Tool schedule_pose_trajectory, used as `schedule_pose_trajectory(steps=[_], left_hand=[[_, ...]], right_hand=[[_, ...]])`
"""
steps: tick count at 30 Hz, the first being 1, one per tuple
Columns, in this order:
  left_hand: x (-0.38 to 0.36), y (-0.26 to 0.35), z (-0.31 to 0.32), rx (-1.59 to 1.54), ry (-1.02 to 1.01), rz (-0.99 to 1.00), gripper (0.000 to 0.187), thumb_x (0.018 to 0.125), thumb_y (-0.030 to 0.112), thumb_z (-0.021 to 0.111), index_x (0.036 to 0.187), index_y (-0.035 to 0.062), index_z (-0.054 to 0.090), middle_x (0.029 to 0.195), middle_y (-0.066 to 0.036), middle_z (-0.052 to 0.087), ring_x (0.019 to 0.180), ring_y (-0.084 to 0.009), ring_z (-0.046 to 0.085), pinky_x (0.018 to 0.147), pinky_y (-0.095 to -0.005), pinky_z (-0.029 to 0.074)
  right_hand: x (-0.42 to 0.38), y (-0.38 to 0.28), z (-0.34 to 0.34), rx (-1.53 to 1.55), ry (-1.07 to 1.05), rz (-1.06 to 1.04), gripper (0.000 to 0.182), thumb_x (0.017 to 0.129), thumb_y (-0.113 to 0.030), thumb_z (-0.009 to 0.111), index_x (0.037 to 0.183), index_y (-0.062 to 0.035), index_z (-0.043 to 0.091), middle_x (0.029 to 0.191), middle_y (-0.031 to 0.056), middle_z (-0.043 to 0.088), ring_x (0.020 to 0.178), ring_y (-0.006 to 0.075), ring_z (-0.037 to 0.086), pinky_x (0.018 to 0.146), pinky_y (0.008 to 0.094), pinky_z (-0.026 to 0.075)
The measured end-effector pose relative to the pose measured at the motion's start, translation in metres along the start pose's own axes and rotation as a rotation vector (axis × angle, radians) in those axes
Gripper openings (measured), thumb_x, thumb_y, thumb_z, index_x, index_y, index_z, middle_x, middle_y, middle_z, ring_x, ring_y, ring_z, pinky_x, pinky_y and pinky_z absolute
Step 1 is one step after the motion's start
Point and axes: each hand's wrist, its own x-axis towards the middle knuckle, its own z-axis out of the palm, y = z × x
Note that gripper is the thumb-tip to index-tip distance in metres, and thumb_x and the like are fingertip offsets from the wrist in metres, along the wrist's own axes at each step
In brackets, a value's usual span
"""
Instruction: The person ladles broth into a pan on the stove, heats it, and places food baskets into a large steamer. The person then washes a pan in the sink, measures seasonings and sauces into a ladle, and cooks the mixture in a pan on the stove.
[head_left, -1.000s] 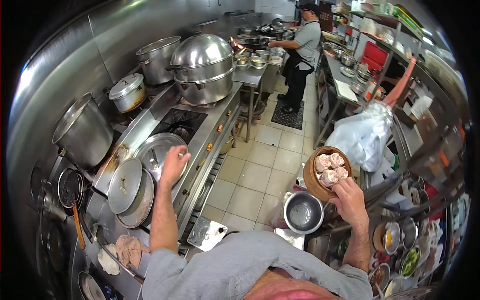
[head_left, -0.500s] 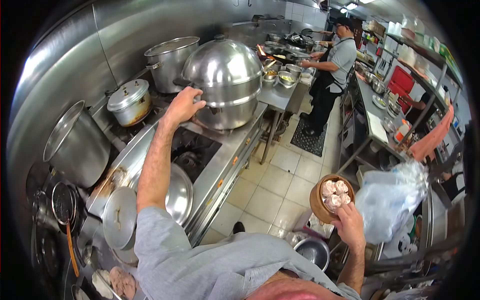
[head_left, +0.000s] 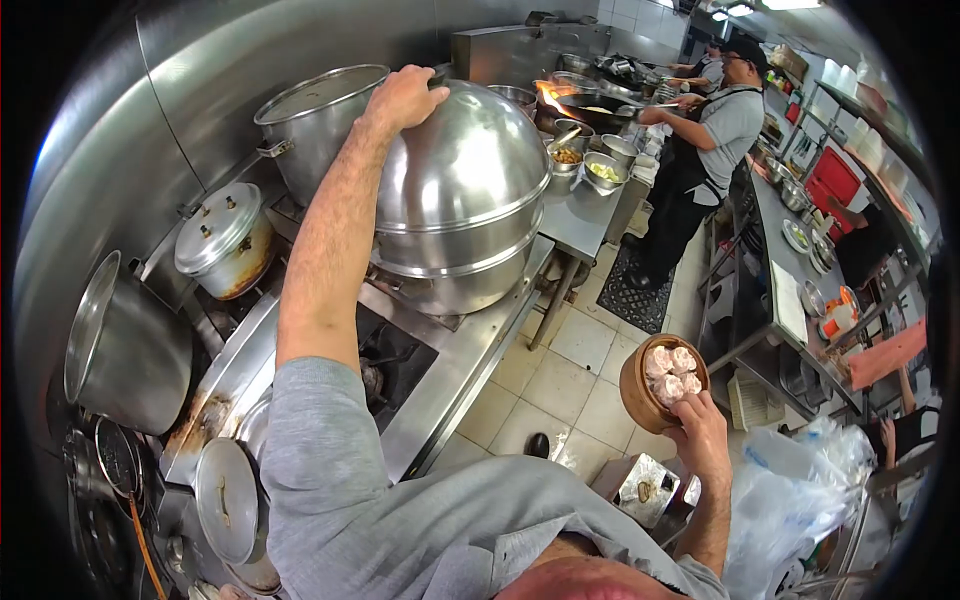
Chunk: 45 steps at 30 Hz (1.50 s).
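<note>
My left hand [head_left: 408, 98] is closed at the top of the large domed steamer lid [head_left: 470, 150], over its knob, which is mostly hidden by my fingers. The lid sits on a stacked metal steamer pot [head_left: 470, 290] on the stove. Out to the right, my right hand [head_left: 702, 440] grips the near edge of a small round bamboo steamer basket [head_left: 634, 392], held above the floor. Several pale pink dumplings [head_left: 672, 372] with pleated tops lie in the basket, close to my fingertips.
A tall stockpot [head_left: 315, 140] and a stained pressure cooker [head_left: 222, 240] stand behind the stove front. Farther along, a co-worker [head_left: 725, 130] tends a flaming wok [head_left: 595, 112]. Plastic bags [head_left: 800, 490] hang at right, beside a metal box [head_left: 640, 490]. A prep counter [head_left: 770, 240] runs along the right.
My left hand has moved from the steamer's side up to the top of its lid. My view has moved nearer the steamer. The basket stays in my right hand.
</note>
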Motion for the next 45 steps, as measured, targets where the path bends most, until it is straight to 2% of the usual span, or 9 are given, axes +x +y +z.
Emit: schedule_pose_trajectory(steps=[6, 14, 20, 22, 24, 30, 38, 44, 45], left_hand=[[0.056, -0.002, 0.026, 0.12, -0.066, -0.197, 0.054, 0.084, 0.041, 0.05, 0.119, -0.0011, 0.05, 0.119, -0.019, 0.052, 0.113, -0.031, 0.047, 0.096, -0.0382, 0.037], [0.08, 0.004, 0.027, 0.322, -0.26, -0.226, 0.029, 0.079, 0.028, 0.049, 0.094, 0.0094, 0.065, 0.095, -0.015, 0.062, 0.089, -0.0315, 0.059, 0.08, -0.0414, 0.045], [0.051, 0.002, -0.05, 0.225, -0.027, -0.211, 0.031, 0.077, 0.033, 0.053, 0.093, 0.0087, 0.064, 0.085, -0.011, 0.064, 0.08, -0.0277, 0.06, 0.075, -0.032, 0.045], [0.028, -0.011, -0.078, 0.101, 0.1, -0.267, 0.031, 0.08, 0.032, 0.056, 0.097, 0.0075, 0.064, 0.085, -0.008, 0.065, 0.079, -0.0194, 0.06, 0.075, -0.0269, 0.044], [0.003, -0.026, -0.103, -0.004, 0.191, -0.313, 0.032, 0.083, 0.029, 0.057, 0.101, 0.0036, 0.063, 0.09, -0.006, 0.065, 0.084, -0.0121, 0.057, 0.078, -0.024, 0.042], [-0.047, -0.054, -0.133, -0.191, 0.41, -0.449, 0.035, 0.084, 0.028, 0.057, 0.105, 0.0003, 0.062, 0.1, -0.005, 0.063, 0.093, -0.0118, 0.055, 0.087, -0.0237, 0.039], [-0.044, -0.052, -0.132, -0.129, 0.401, -0.484, 0.035, 0.084, 0.028, 0.057, 0.106, 0.001, 0.062, 0.101, -0.005, 0.063, 0.096, -0.0115, 0.054, 0.089, -0.024, 0.038], [-0.039, -0.048, -0.128, -0.127, 0.422, -0.503, 0.034, 0.084, 0.028, 0.057, 0.106, 0.0024, 0.062, 0.1, -0.004, 0.063, 0.094, -0.0116, 0.054, 0.086, -0.024, 0.039], [-0.04, -0.048, -0.129, -0.132, 0.426, -0.515, 0.033, 0.084, 0.028, 0.057, 0.105, 0.0027, 0.062, 0.099, -0.003, 0.063, 0.093, -0.0109, 0.054, 0.083, -0.0237, 0.04]], right_hand=[[0.092, 0.075, 0.011, 0.022, 0.028, -0.164, 0.033, 0.052, -0.006, 0.073, 0.077, -0.0056, 0.052, 0.078, 0.0057, 0.052, 0.079, 0.0276, 0.049, 0.067, 0.0374, 0.043], [0.227, 0.153, -0.001, 0.049, -0.017, -0.367, 0.032, 0.055, -0.002, 0.07, 0.084, -0.0043, 0.055, 0.081, 0.0088, 0.053, 0.08, 0.0301, 0.05, 0.066, 0.0388, 0.044], [0.297, 0.166, -0.015, 0.044, 0.084, -0.489, 0.032, 0.056, -0.005, 0.068, 0.084, -0.0026, 0.054, 0.081, 0.0101, 0.051, 0.079, 0.0312, 0.049, 0.066, 0.0397, 0.043], [0.316, 0.165, -0.022, 0.019, 0.095, -0.514, 0.032, 0.057, -0.004, 0.068, 0.085, -0.0023, 0.053, 0.081, 0.0106, 0.051, 0.08, 0.0318, 0.049, 0.065, 0.0401, 0.042], [0.335, 0.157, -0.03, 0.0, 0.152, -0.582, 0.035, 0.053, -0.001, 0.069, 0.085, -0.004, 0.054, 0.083, 0.0077, 0.051, 0.081, 0.0284, 0.05, 0.067, 0.0374, 0.045], [0.388, 0.12, -0.044, -0.004, 0.193, -0.71, 0.033, 0.056, -0.002, 0.068, 0.085, -0.0035, 0.052, 0.084, 0.008, 0.051, 0.085, 0.0281, 0.05, 0.07, 0.0376, 0.044], [0.475, 0.043, -0.042, 0.149, 0.194, -0.989, 0.029, 0.064, -0.006, 0.062, 0.09, 0.0002, 0.051, 0.089, 0.013, 0.052, 0.09, 0.0324, 0.049, 0.076, 0.0407, 0.042], [0.531, -0.053, -0.02, 0.104, -0.018, -0.899, 0.033, 0.071, -0.006, 0.061, 0.103, -0.0044, 0.056, 0.107, 0.0119, 0.055, 0.099, 0.0316, 0.053, 0.081, 0.0392, 0.045], [0.552, -0.066, 0.0, 0.116, 0.062, -0.988, 0.031, 0.072, -0.009, 0.062, 0.102, -0.0063, 0.058, 0.103, 0.0127, 0.058, 0.095, 0.0285, 0.055, 0.08, 0.0371, 0.046]])
